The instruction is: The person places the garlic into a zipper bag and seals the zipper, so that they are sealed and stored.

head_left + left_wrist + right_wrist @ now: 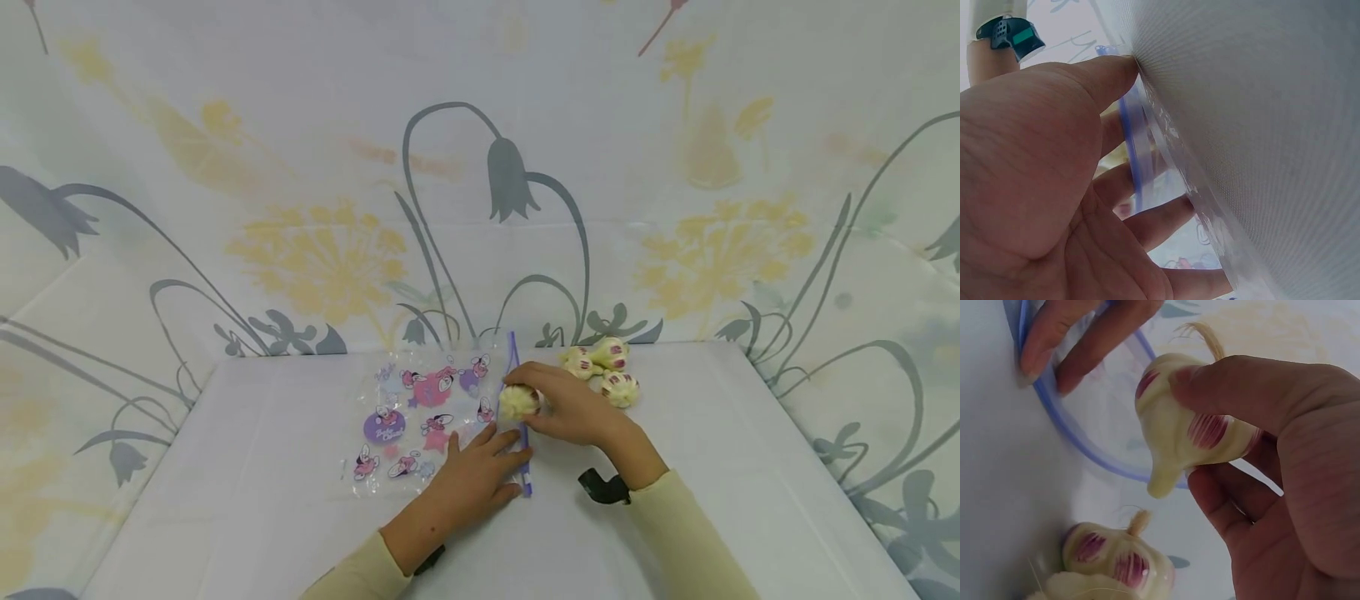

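From the head view, the zip bag [420, 421] lies flat on the white table [225, 500], and everything arranges itself around it. The left hand [468, 475] rests on the bag's near right corner, fingers spread over the blue zip edge [522, 442], likely pinning the mouth so it stays put. The right hand [570, 408] sits just right of that mouth, curled round a garlic bulb [517, 402] held right at the opening. Three more bulbs [603, 371] wait in a cluster further right of the bag, near the table's far edge.

Left wrist view now: the left-hand fingers [1160, 219] reach in under the clear plastic while the thumb [1097, 72] lies along the blue zip strip [1132, 150], which looks like holding the mouth apart.

Right wrist view: thumb and fingers [1235, 387] pinch the garlic bulb [1185, 440], its stem end pointing down, just in front of the bag's blue rim [1063, 422]. Spare bulbs [1113, 559] lie below, outside the bag.
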Action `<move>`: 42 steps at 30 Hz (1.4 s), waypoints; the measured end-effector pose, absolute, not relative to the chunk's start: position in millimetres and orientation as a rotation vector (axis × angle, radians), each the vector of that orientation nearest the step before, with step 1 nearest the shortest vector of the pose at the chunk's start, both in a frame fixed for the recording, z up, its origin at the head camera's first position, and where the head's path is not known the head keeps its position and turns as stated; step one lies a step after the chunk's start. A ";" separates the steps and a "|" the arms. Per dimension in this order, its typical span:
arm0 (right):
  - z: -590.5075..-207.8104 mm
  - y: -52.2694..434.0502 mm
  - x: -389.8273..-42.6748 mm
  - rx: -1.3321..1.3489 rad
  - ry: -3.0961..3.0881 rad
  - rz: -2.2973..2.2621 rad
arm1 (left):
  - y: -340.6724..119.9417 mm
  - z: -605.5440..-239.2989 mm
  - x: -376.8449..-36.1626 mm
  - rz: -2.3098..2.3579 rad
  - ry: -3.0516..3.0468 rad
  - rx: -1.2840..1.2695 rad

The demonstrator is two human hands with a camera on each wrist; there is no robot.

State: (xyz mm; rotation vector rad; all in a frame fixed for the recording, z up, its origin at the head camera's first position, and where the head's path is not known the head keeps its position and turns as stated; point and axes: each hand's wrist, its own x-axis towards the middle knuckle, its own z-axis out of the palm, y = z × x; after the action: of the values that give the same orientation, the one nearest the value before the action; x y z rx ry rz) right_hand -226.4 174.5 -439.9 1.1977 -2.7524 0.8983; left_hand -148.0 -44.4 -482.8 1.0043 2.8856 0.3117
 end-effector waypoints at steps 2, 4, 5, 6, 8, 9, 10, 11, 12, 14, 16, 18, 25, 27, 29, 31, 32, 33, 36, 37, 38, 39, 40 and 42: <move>-442.5 173.2 -227.3 1.209 -2.769 0.887 | -44.3 -483.0 -148.2 0.316 2.880 0.996; -444.2 171.5 -227.4 1.218 -2.780 0.879 | -44.2 -482.6 -148.4 0.319 2.877 0.986; -445.1 170.6 -227.3 1.223 -2.783 0.874 | -44.1 -482.1 -148.4 0.322 2.877 0.985; -446.3 169.8 -227.3 1.221 -2.789 0.861 | -44.1 -481.6 -148.4 0.322 2.877 0.983; -449.1 167.7 -227.1 1.218 -2.798 0.845 | -44.0 -480.4 -147.9 0.319 2.878 0.982; -450.3 166.3 -226.8 1.210 -2.806 0.840 | -43.9 -480.3 -147.7 0.316 2.880 0.986; -452.0 165.0 -226.8 1.202 -2.815 0.838 | -43.7 -480.0 -147.4 0.314 2.881 0.989; -454.0 163.9 -226.8 1.191 -2.822 0.832 | -43.6 -479.9 -147.1 0.313 2.883 0.993; -455.9 162.6 -226.7 1.180 -2.829 0.826 | -43.5 -479.5 -146.7 0.311 2.884 0.995; -459.2 159.8 -226.5 1.157 -2.840 0.828 | -43.5 -478.8 -146.0 0.310 2.887 1.001; -461.8 157.4 -226.3 1.125 -2.849 0.838 | -43.6 -478.2 -145.5 0.312 2.892 1.006; -463.3 155.0 -226.0 1.093 -2.856 0.851 | -43.7 -477.6 -145.0 0.310 2.893 1.009; -467.6 147.8 -227.1 0.985 -2.850 0.854 | -43.7 -477.1 -145.3 0.296 2.890 1.007; -468.8 145.9 -228.8 0.962 -2.856 0.851 | -43.3 -476.4 -145.2 0.285 2.889 1.009; -468.8 144.0 -230.0 0.949 -2.868 0.849 | -42.9 -476.3 -145.3 0.272 2.891 1.012; -468.2 142.6 -231.2 0.946 -2.875 0.837 | -42.4 -476.9 -145.3 0.260 2.898 1.015; -467.4 142.1 -231.8 0.946 -2.881 0.837 | -42.3 -477.0 -145.2 0.256 2.902 1.019; -466.5 141.6 -232.3 0.948 -2.884 0.839 | -42.1 -477.5 -145.2 0.252 2.907 1.021; -464.8 140.5 -233.9 0.966 -2.880 0.830 | -41.8 -479.1 -145.2 0.230 2.916 1.028; -464.4 140.4 -234.1 0.969 -2.881 0.829 | -41.8 -479.3 -145.2 0.222 2.920 1.030; -464.7 140.0 -234.7 0.973 -2.878 0.826 | -41.7 -479.9 -145.4 0.213 2.924 1.034; -465.3 139.8 -235.1 0.975 -2.873 0.823 | -41.6 -480.2 -145.4 0.204 2.929 1.038; -466.0 139.6 -235.5 0.976 -2.868 0.823 | -41.6 -480.6 -145.5 0.193 2.934 1.042; -467.9 139.5 -236.3 0.974 -2.854 0.829 | -41.3 -481.0 -145.6 0.172 2.947 1.049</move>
State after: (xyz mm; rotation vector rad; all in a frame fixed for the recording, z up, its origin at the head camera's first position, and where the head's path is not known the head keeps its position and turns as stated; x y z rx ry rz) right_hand -236.3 139.5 -467.9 0.9739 -2.8537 0.8292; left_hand -145.6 -41.3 -481.0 1.0495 2.9469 0.1719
